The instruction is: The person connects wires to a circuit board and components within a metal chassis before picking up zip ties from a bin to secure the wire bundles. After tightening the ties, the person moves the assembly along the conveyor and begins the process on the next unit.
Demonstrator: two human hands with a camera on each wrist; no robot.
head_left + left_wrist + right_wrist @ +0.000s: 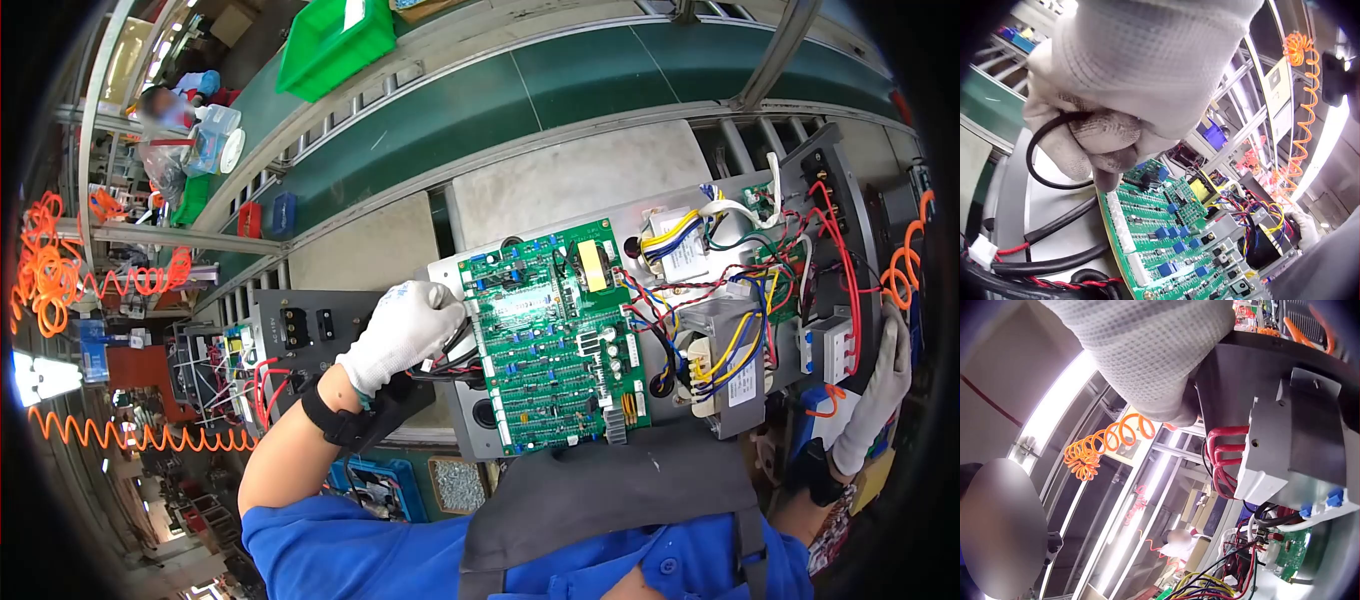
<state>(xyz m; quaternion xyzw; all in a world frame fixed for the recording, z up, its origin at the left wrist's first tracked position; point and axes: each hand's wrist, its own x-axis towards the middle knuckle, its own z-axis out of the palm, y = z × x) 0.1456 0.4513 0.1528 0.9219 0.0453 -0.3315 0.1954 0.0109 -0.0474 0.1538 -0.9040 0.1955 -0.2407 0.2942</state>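
Note:
My left hand (407, 333), in a white knit glove, is at the left edge of a green circuit board (540, 400). In the left wrist view its curled fingers (1107, 132) pinch a thin black cable (1032, 159) that loops out beside the board's white connectors (1120, 225). Its fingertips are right at the board's corner. My gloved right hand (882, 385) lies with extended fingers along the outer side of a dark end panel (845, 200). In the right wrist view that glove (1147, 356) overlaps the panel's edge, and its fingertips are hidden.
Right of the board stand a transformer (705, 375), bundled coloured wires and a grey-white breaker (830, 350) with red leads. A dark front panel (310, 330) stands left. Beyond runs a green conveyor (450, 120) with a green bin (335, 50). Orange coiled hoses (140, 430) hang around; another person is far left.

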